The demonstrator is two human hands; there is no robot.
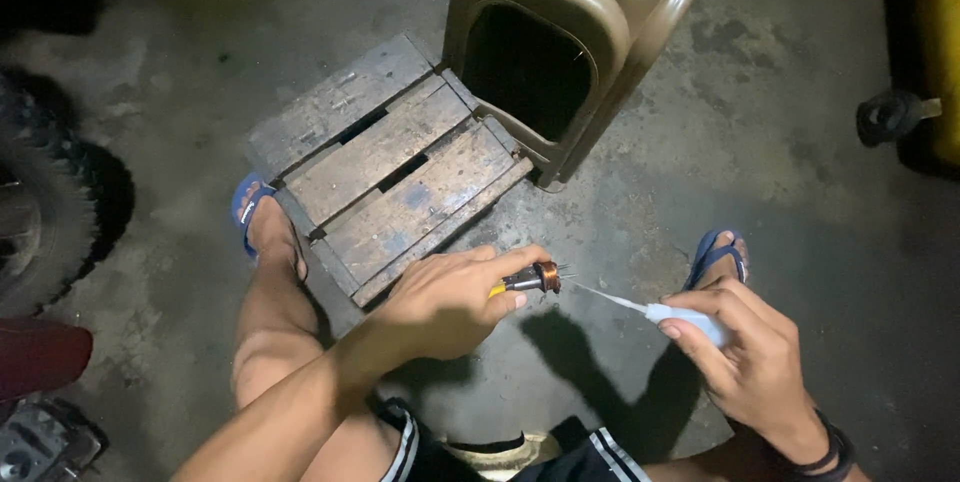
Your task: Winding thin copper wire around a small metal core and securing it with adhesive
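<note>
My left hand (450, 300) grips a small tool with a yellow and black handle (515, 284). A copper wire coil (547, 276) sits at its tip, with thin pins sticking out to the right. My right hand (745, 357) holds a small white squeeze tube (685, 320). Its long thin nozzle (605, 298) points left at the coil, almost touching the pins. Both hands hover over the concrete floor between my knees.
A worn wooden pallet (385, 164) lies ahead, with a tan plastic stool (570, 32) tipped beside it. My feet in blue sandals (248, 204) rest on the floor. A tyre (40, 212) is at the left, dark objects at the right.
</note>
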